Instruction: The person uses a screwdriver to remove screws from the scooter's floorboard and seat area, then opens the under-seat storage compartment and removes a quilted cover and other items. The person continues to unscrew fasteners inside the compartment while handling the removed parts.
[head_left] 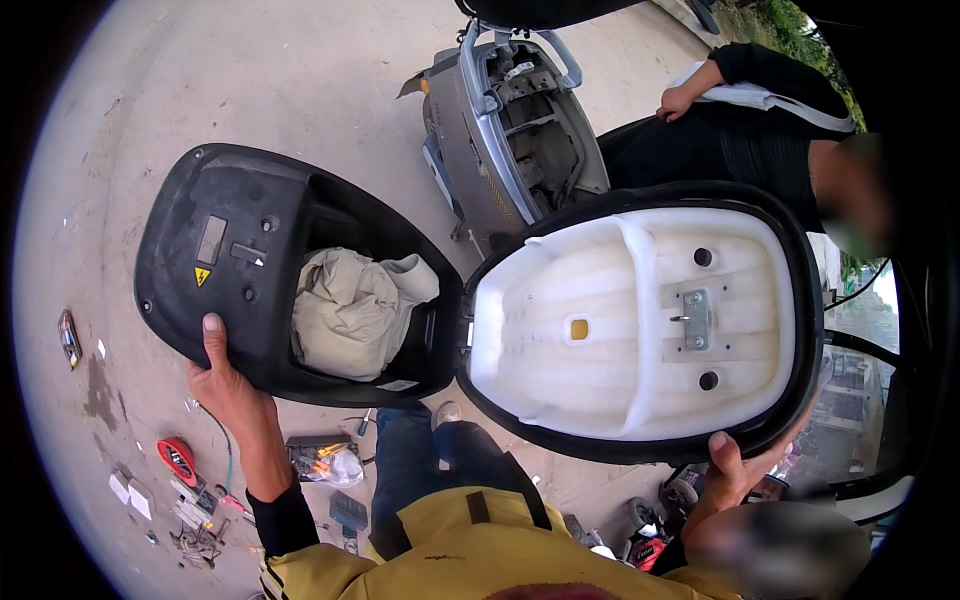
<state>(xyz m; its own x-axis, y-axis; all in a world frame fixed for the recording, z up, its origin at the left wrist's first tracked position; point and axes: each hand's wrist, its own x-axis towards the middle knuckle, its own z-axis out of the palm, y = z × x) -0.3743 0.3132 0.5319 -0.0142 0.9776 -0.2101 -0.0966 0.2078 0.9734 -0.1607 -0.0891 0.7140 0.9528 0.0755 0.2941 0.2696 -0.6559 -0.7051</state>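
Spread between my hands is a scooter seat (590,380) opened out from a black plastic storage bucket (225,300), the two joined at a hinge in the middle. My left hand (235,400) grips the bucket's near left edge, thumb on top and fingers hidden below. With the thumb over its black rim, my right hand (740,465) holds the seat's near right side; its other fingers are mostly hidden. The seat's white underside faces up and carries a metal latch plate (695,320). A crumpled beige cloth (350,310) lies in the bucket.
A grey scooter body (510,140) with an open seat cavity stands ahead. Next to it at the right is another person (740,150) in dark clothes. Loose tools (200,530), a red tape reel (176,460) and a toolbox (325,460) sit on the ground at the near left.
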